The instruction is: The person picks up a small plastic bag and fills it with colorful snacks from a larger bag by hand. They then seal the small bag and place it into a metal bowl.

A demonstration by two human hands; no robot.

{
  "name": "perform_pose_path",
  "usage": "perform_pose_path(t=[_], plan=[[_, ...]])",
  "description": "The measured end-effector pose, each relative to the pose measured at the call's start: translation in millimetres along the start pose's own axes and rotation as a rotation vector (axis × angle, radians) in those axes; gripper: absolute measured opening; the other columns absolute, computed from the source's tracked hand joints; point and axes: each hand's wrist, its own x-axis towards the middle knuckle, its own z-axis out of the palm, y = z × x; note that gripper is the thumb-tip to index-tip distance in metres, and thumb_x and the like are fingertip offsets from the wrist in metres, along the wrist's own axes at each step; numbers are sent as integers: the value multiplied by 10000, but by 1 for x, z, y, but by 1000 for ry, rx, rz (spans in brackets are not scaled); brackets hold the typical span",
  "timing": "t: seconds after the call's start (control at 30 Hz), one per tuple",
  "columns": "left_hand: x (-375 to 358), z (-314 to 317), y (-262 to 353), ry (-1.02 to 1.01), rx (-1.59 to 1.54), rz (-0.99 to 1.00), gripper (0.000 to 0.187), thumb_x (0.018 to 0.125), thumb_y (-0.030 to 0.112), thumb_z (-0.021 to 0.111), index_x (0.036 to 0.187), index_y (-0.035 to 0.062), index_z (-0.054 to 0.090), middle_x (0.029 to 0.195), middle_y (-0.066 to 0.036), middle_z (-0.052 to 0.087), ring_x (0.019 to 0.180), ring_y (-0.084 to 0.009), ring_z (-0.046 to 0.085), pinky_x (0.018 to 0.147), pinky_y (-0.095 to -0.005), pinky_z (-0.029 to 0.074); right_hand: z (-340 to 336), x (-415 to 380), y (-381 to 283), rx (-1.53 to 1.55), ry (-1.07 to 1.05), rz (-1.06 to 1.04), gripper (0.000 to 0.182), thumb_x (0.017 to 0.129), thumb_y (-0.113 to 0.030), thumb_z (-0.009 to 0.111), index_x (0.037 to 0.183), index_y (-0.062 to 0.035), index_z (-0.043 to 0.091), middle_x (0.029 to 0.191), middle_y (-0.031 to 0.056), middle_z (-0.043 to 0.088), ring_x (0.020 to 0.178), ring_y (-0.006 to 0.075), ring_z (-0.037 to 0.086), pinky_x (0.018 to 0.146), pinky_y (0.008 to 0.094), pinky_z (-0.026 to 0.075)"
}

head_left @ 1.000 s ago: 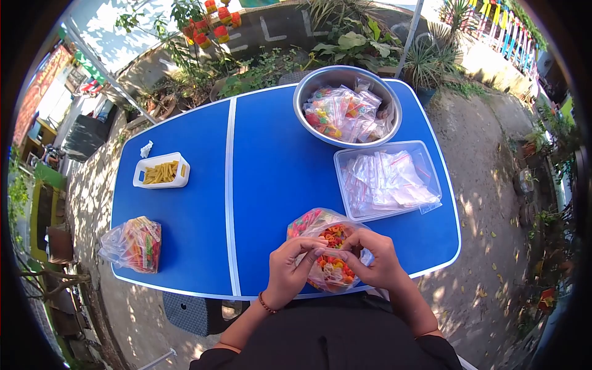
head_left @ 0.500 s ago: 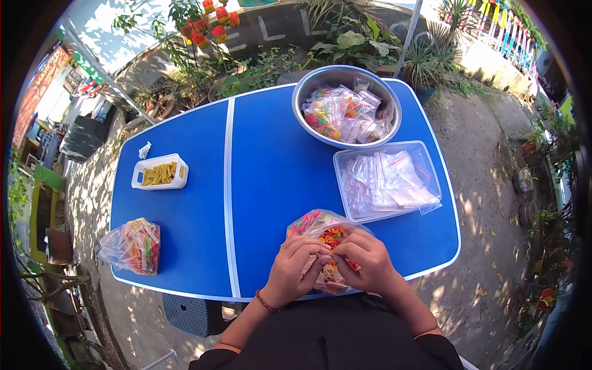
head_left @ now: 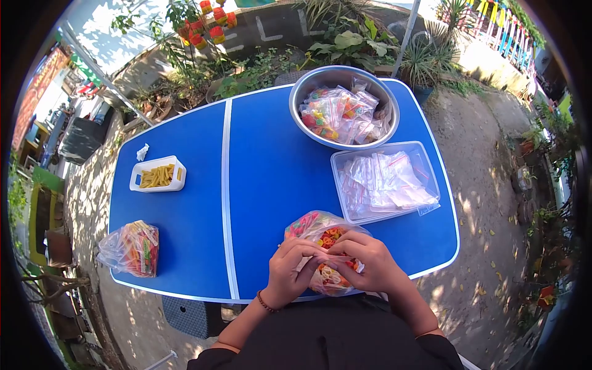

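My left hand [head_left: 295, 266] and my right hand [head_left: 364, 262] meet fingertip to fingertip near the table's front edge. Both are closed in a pinch on a small clear zip bag [head_left: 306, 264], mostly covered by my fingers. Directly beneath them, an open clear plastic bag [head_left: 302, 225] holds many small red, orange and yellow pieces [head_left: 331, 237]. What the pieces are is too small to tell. Beyond my right hand, a clear plastic tub [head_left: 345, 213] contains a pile of flat zip bags with red seal lines [head_left: 385, 176].
A metal basin [head_left: 295, 117] of filled zip bags [head_left: 339, 111] stands behind the tub on the blue table [head_left: 265, 160]. To the left are a white container [head_left: 154, 186] of yellowish sticks, a crumpled white scrap [head_left: 143, 152] and a bag of colourful sticks [head_left: 135, 250].
My right hand has shifted slightly left, and its fingers now overlap the left fingertips more at the small bag. The table objects stay put; the view has moved slightly.
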Motion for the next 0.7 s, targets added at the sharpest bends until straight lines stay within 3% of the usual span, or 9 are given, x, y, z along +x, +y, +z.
perform_pose_path(t=[0.1, 0.2, 0.23, 0.37, 0.43, 0.57, 0.7], plan=[[5, 0, -1, 55, -14, 9, 201, 896, 183, 722, 1018, 37, 661, 1067, -130, 690, 971, -206, 668, 778, -301, 521, -5, -2, 6, 15, -105, 120, 114, 828, 16, 698, 942, 17, 691, 847, 124, 671, 750, 231, 670, 682, 317, 530], [5, 4, -3, 155, -192, -77, 342, 929, 237, 697, 1164, 9, 598, 1177, -164, 652, 1033, -205, 647, 828, -304, 509, -8, 4, 13, 207, -10, 223, 114, 849, -21, 678, 958, 10, 666, 804, 123, 648, 690, 216, 640, 631, 309, 511], [2, 5, -5, 193, -277, -120, 392, 939, 253, 688, 1214, -1, 571, 1213, -176, 637, 1052, -204, 639, 845, -304, 504, -11, 8, 16, 251, 9, 222, 76, 910, -25, 626, 965, 18, 655, 793, 89, 652, 654, 128, 603, 602, 280, 488], [-1, 3, -8, 114, -505, -341, 440, 942, 208, 685, 1267, -38, 518, 1248, -179, 621, 1106, -204, 627, 936, -333, 495, -22, 17, 21, 674, 9, 467, 124, 995, -66, 534, 979, 13, 628, 800, 32, 633, 629, 39, 544, 570, 203, 441], [3, 2, -3, 53, -592, -410, 418, 933, 153, 692, 1256, -51, 524, 1239, -172, 628, 1126, -203, 624, 956, -341, 504, -22, 21, 25, 713, -18, 465, 123, 995, -67, 536, 982, 15, 626, 816, 34, 639, 635, 46, 555, 574, 203, 447], [1, 6, -9, 13, -631, -504, 364, 909, 53, 703, 1223, -66, 562, 1151, -158, 671, 1026, -162, 666, 879, -292, 551, -17, 26, 26, 759, -28, 468, 114, 972, -86, 582, 991, 15, 632, 814, 43, 661, 652, 56, 600, 546, 202, 468], [5, 6, -10, 38, -692, -580, 323, 911, 21, 689, 1197, -73, 572, 1110, -153, 685, 1002, -152, 676, 870, -278, 557, -15, 26, 25, 754, -33, 443, 113, 937, -40, 637, 1034, 15, 621, 912, 54, 652, 789, 78, 637, 675, 220, 505]])
